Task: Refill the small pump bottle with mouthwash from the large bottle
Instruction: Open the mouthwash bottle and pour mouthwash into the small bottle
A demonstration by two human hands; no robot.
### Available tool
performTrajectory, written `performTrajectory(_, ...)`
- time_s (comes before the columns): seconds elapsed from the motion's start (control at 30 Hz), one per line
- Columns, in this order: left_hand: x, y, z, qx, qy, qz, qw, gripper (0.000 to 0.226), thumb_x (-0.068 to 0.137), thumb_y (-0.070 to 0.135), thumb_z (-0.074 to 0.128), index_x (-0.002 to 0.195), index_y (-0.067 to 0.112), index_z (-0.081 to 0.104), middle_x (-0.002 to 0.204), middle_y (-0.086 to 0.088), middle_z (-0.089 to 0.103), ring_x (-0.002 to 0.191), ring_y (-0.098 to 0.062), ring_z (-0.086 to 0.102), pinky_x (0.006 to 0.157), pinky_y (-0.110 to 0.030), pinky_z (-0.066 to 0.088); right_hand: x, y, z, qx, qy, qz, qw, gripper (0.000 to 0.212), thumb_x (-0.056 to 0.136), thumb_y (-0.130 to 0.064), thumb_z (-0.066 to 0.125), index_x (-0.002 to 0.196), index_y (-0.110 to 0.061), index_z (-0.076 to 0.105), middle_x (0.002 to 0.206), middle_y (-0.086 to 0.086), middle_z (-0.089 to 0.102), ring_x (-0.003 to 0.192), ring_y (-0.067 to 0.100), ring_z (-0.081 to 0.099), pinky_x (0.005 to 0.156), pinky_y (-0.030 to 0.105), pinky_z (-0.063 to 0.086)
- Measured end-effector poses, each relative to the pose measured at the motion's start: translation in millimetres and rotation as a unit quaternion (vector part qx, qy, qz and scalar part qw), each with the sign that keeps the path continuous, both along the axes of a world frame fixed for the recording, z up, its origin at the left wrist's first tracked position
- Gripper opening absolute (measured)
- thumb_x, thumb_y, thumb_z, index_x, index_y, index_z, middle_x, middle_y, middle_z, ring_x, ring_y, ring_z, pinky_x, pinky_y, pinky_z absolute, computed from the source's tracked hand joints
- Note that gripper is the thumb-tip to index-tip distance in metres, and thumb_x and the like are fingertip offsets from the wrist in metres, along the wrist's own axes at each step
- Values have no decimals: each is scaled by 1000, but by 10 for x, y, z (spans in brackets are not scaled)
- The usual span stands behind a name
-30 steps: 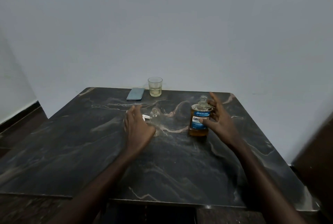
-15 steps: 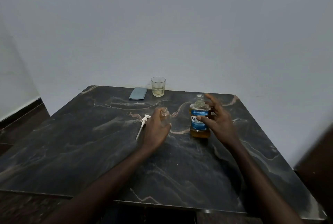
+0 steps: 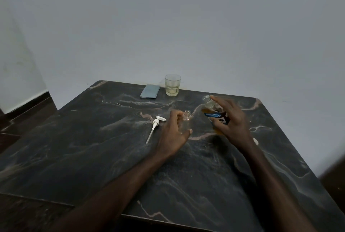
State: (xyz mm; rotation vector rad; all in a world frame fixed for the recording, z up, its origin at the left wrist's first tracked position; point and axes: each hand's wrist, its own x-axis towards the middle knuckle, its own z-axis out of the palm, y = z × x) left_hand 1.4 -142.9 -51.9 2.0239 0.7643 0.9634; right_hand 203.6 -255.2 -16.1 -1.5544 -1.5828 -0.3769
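Large bottle (image 3: 212, 115): blue label, white lettering partly hidden.

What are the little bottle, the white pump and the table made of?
Little bottle: clear, and the dark table shows through it. It could be glass or clear plastic; it is hard to tell which.
White pump: dull white with a thin tube, so most likely plastic.
Table: dark, smooth top with pale wavy veins. It looks like polished marble, or a slab made to look like marble.

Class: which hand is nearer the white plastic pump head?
Left. The left hand, holding the small clear bottle, lies just right of the pump head; the right hand grips the amber mouthwash bottle farther right.
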Motion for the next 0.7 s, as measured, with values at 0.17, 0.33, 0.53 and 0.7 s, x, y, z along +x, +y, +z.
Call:
performTrajectory(0.17, 28, -20, -32, 15, -25, -3, 1000, 54, 80, 18, 85, 123, 23, 51, 129, 3, 50, 115, -12, 56, 96, -36, 58, 51, -44, -47, -39, -46, 16, 998, 72, 83, -4, 74, 151, -20, 55, 133, 9, 57, 115, 26, 61, 86, 49, 59)
performTrajectory(0.33, 22, -2, -24, 2, -36, -4, 999, 52, 80, 19, 85, 123, 22, 56, 123, 4, 54, 110, -12, 60, 95, -39, 59, 0, -63, -34, -43, -83, -1, 996, 74, 80, 1, 77, 149, -20, 57, 132, 10, 56, 118, 28, 58, 92, 48, 56)
performTrajectory(0.53, 18, -24, -21, -5, -45, -18, 999, 58, 81, 12, 85, 134, 14, 60, 121, 3, 58, 112, -11, 62, 95, -37, 61, -32, -53, -46, -56, -125, -17, 990, 77, 84, -6, 75, 152, -30, 48, 137, 14, 54, 121, 34, 56, 89, 48, 57)
performTrajectory(0.7, 14, -39, -11, -24, -59, -18, 998, 60, 82, 9, 84, 136, 19, 60, 125, 3, 64, 115, -7, 63, 97, -29, 59, -43, -53, -39, -56, -141, -31, 988, 73, 85, -6, 73, 150, -29, 52, 138, 14, 55, 121, 33, 55, 84, 50, 59)
